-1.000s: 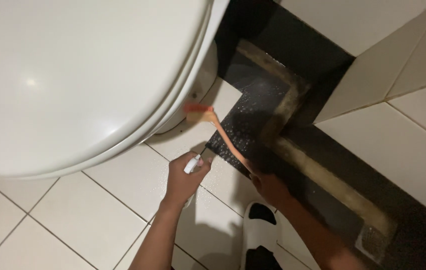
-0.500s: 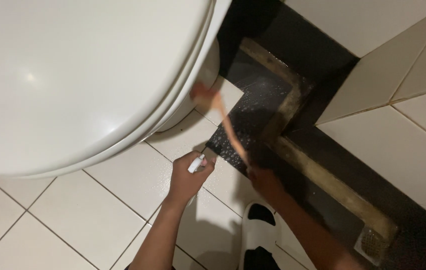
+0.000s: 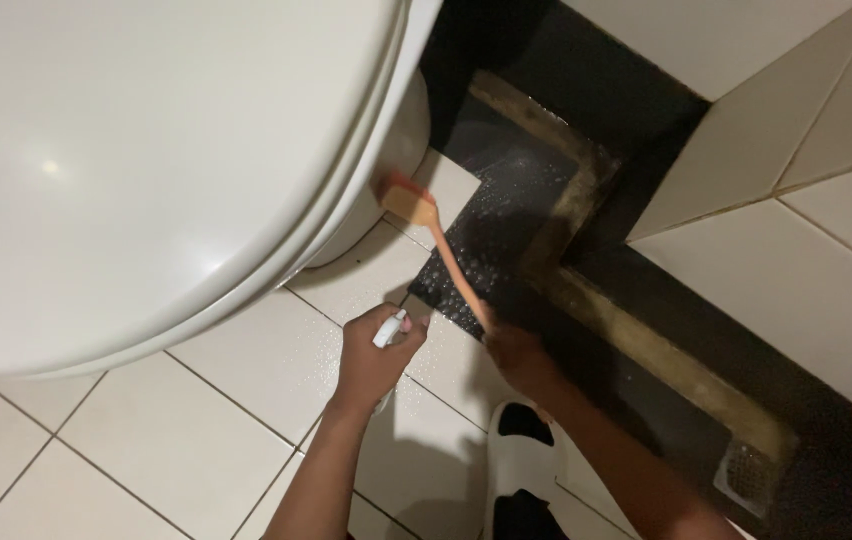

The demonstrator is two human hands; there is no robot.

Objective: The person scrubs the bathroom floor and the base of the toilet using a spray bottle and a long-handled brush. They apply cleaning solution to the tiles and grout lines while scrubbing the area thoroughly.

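Right hand [image 3: 516,355] fingers clenched on orange brush [image 3: 436,240] handle, bristles against toilet base [image 3: 396,150]; left hand [image 3: 374,360] grasping white spray bottle [image 3: 389,328]

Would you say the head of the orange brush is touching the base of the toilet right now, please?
Touching. In the head view, the brush head presses against the white toilet base just under the seat rim, with no gap visible, while the right hand holds the handle.

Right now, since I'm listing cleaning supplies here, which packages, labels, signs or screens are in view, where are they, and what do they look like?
Spray bottle: the only package in view, gripped in the left hand above the white floor tiles beside the toilet base; only its white nozzle top shows, no label visible.
No signs, screens or other labelled things show.
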